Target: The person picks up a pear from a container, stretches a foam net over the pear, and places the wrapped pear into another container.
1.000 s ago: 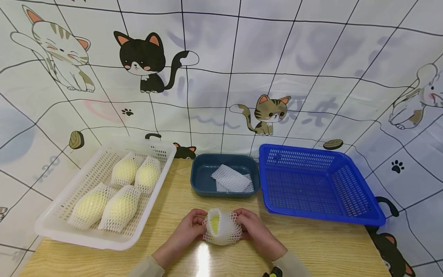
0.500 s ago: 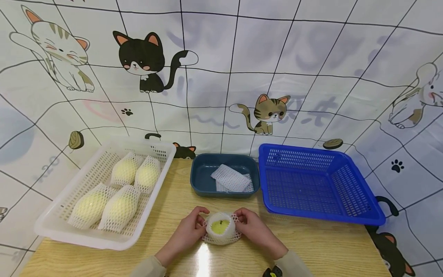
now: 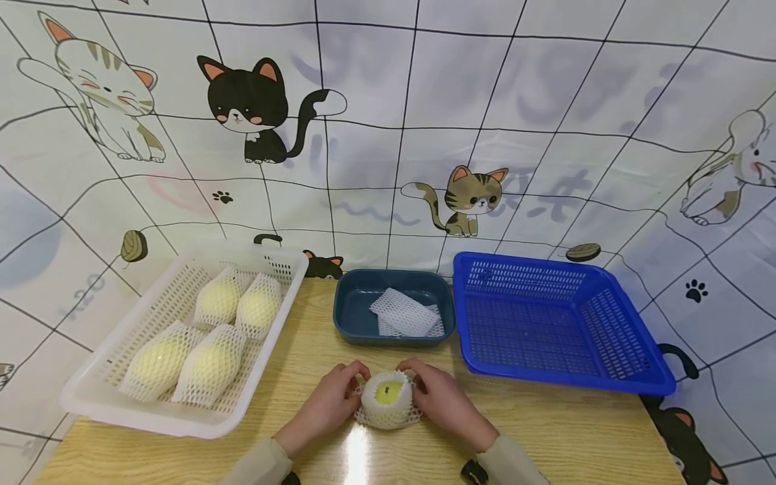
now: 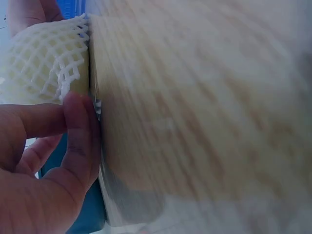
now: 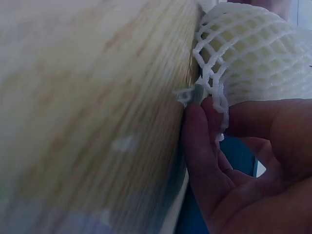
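A yellow-green pear (image 3: 388, 392) with a dark stem stands on the table, wrapped in a white foam net (image 3: 385, 415). The net is open at the top around the stem, and its lower edge flares out onto the wood. On the left side, my left hand (image 3: 330, 399) pinches that loose edge between thumb and fingers, as the left wrist view shows. Opposite it, my right hand (image 3: 442, 399) has the edge of the net between thumb and fingertips, with mesh strands (image 5: 214, 73) seen closely in the right wrist view.
To the left, a white basket (image 3: 242, 411) holds several net-wrapped fruits (image 3: 210, 364). Behind the hands is a dark teal tray (image 3: 358, 332) containing loose foam nets (image 3: 405, 313). A blue basket (image 3: 564, 377) stands at the right. A cat-print cloth (image 3: 376, 155) hangs behind the wooden table (image 3: 545, 431).
The pear has gone from tipped, with its net opening facing left, to upright with the stem showing. The fingers of both hands have shifted slightly inward around the net.
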A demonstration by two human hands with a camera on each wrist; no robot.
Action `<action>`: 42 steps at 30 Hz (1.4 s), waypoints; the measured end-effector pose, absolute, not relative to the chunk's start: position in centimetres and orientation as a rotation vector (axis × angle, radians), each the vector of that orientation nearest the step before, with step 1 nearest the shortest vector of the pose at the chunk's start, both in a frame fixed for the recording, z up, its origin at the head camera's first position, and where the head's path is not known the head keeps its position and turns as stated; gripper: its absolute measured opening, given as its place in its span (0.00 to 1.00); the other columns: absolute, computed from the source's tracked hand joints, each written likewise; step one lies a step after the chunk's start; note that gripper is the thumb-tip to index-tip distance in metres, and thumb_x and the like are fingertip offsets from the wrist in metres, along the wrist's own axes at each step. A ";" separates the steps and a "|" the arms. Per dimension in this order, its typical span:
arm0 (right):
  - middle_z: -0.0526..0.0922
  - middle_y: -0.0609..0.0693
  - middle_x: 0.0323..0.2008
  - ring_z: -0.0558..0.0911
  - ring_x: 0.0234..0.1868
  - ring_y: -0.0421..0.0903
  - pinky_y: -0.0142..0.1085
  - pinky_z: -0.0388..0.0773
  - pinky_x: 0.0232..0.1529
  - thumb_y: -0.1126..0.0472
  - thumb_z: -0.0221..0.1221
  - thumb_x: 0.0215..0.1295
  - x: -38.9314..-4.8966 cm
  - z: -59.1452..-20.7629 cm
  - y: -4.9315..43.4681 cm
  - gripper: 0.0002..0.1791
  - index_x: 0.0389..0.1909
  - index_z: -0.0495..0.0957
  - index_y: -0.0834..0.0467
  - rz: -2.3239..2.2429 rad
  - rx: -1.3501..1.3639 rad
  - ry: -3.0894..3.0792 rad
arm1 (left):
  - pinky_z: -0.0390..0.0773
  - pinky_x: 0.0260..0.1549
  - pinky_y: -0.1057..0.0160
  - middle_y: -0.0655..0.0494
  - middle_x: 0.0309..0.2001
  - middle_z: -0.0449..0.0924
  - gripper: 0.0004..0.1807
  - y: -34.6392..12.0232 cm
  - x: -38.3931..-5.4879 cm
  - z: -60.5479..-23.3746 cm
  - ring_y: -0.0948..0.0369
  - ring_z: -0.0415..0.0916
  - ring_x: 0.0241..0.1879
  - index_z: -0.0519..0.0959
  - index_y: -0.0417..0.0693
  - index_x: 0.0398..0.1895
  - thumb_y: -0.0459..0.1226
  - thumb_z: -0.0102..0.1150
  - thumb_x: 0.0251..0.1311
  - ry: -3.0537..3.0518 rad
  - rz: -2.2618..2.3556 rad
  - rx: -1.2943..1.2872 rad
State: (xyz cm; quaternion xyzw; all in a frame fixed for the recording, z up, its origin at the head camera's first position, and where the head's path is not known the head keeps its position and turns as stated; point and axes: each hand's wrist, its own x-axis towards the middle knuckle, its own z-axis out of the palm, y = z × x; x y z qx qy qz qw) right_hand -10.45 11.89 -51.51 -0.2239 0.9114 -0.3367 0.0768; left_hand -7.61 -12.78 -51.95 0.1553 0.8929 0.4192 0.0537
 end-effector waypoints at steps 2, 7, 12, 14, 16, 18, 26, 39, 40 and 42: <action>0.79 0.40 0.32 0.76 0.32 0.38 0.36 0.74 0.33 0.70 0.62 0.67 -10.4 -51.5 11.8 0.18 0.54 0.81 0.49 -0.938 -0.724 2.782 | 0.72 0.31 0.62 0.55 0.34 0.72 0.21 -12.8 -7.7 -51.9 0.61 0.69 0.34 0.79 0.52 0.47 0.22 0.63 0.53 2.720 1.245 0.473; 0.80 0.43 0.33 0.80 0.35 0.42 0.39 0.76 0.33 0.68 0.63 0.68 -10.3 -51.6 11.7 0.13 0.50 0.82 0.51 -0.804 -0.776 2.853 | 0.72 0.30 0.61 0.56 0.34 0.71 0.18 -12.5 -7.8 -51.6 0.61 0.69 0.33 0.79 0.48 0.47 0.23 0.64 0.54 2.756 1.122 0.537; 0.79 0.45 0.33 0.80 0.35 0.45 0.41 0.77 0.31 0.66 0.65 0.69 -10.1 -51.4 11.4 0.11 0.48 0.80 0.51 -0.743 -0.814 2.867 | 0.72 0.26 0.61 0.56 0.33 0.71 0.16 -12.2 -7.7 -51.5 0.62 0.69 0.30 0.78 0.45 0.45 0.22 0.65 0.55 2.855 0.992 0.654; 0.79 0.46 0.34 0.81 0.36 0.45 0.42 0.77 0.31 0.66 0.66 0.68 -10.0 -51.4 11.4 0.13 0.49 0.80 0.51 -0.730 -0.831 2.869 | 0.71 0.24 0.60 0.56 0.32 0.70 0.15 -12.0 -7.7 -51.5 0.62 0.69 0.28 0.78 0.45 0.43 0.23 0.66 0.56 2.900 0.951 0.711; 0.79 0.46 0.35 0.80 0.35 0.45 0.41 0.77 0.30 0.66 0.67 0.67 -9.9 -51.5 11.4 0.14 0.50 0.80 0.51 -0.722 -0.848 2.872 | 0.70 0.23 0.61 0.56 0.31 0.70 0.14 -11.9 -7.6 -51.5 0.62 0.69 0.26 0.77 0.45 0.42 0.23 0.67 0.56 2.936 0.916 0.764; 0.79 0.45 0.34 0.80 0.35 0.44 0.39 0.76 0.29 0.66 0.67 0.67 -9.8 -51.4 11.4 0.13 0.50 0.80 0.51 -0.722 -0.860 2.874 | 0.69 0.21 0.62 0.56 0.30 0.69 0.14 -11.8 -7.5 -51.5 0.62 0.69 0.25 0.77 0.45 0.40 0.23 0.67 0.55 2.965 0.889 0.804; 0.75 0.42 0.36 0.73 0.33 0.37 0.35 0.72 0.30 0.66 0.64 0.70 -9.4 -50.8 11.9 0.13 0.53 0.82 0.54 -0.735 -0.855 2.823 | 0.70 0.24 0.62 0.58 0.32 0.70 0.08 -12.6 -7.6 -51.4 0.64 0.69 0.27 0.79 0.46 0.42 0.28 0.66 0.63 2.916 0.876 0.752; 0.78 0.48 0.64 0.77 0.64 0.49 0.47 0.77 0.62 0.62 0.68 0.64 -9.5 -49.5 14.5 0.33 0.70 0.73 0.54 -0.979 -0.851 2.509 | 0.75 0.62 0.45 0.44 0.66 0.72 0.48 -14.7 -8.5 -50.1 0.47 0.74 0.63 0.65 0.39 0.75 0.42 0.80 0.53 2.526 1.078 0.704; 0.77 0.48 0.66 0.76 0.65 0.50 0.47 0.77 0.62 0.58 0.70 0.64 -9.5 -49.5 14.5 0.35 0.71 0.72 0.54 -0.999 -0.849 2.477 | 0.73 0.63 0.44 0.43 0.68 0.71 0.51 -14.6 -8.4 -50.1 0.47 0.72 0.65 0.63 0.39 0.76 0.44 0.81 0.52 2.504 1.112 0.718; 0.76 0.48 0.68 0.75 0.67 0.50 0.47 0.75 0.65 0.51 0.72 0.63 -9.5 -49.7 14.6 0.39 0.73 0.70 0.53 -1.031 -0.840 2.429 | 0.70 0.66 0.44 0.43 0.71 0.68 0.54 -14.3 -8.4 -50.1 0.46 0.69 0.69 0.61 0.38 0.77 0.45 0.82 0.51 2.471 1.166 0.749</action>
